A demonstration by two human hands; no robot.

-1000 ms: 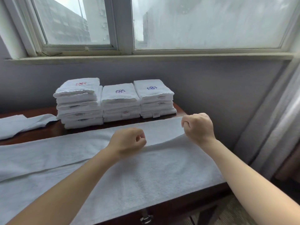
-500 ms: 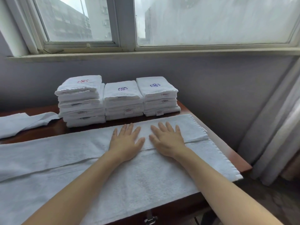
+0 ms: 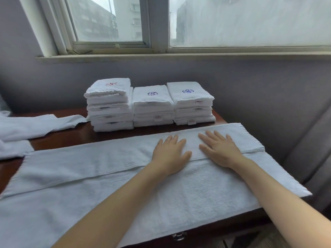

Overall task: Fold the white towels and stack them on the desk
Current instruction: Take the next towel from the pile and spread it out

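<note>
A long white towel (image 3: 89,176) lies across the dark wooden desk (image 3: 75,138), its far edge folded over toward me along its length. My left hand (image 3: 170,154) and my right hand (image 3: 220,149) rest flat, palms down, fingers spread, side by side on the folded flap near the towel's right end. Behind them stand three stacks of folded white towels: the left stack (image 3: 110,104) with a red emblem on top, the middle stack (image 3: 153,106) and the right stack (image 3: 192,102) with blue emblems.
More unfolded white towels (image 3: 26,126) lie at the desk's left end. A grey wall and a window sill (image 3: 161,56) rise behind the stacks. A grey curtain (image 3: 308,149) hangs off the desk's right edge. A drawer handle (image 3: 179,236) shows below the front edge.
One second ago both fists gripped the towel's far edge, raised. They laid it down, opened flat on the flap, and have since spread slightly apart.
</note>
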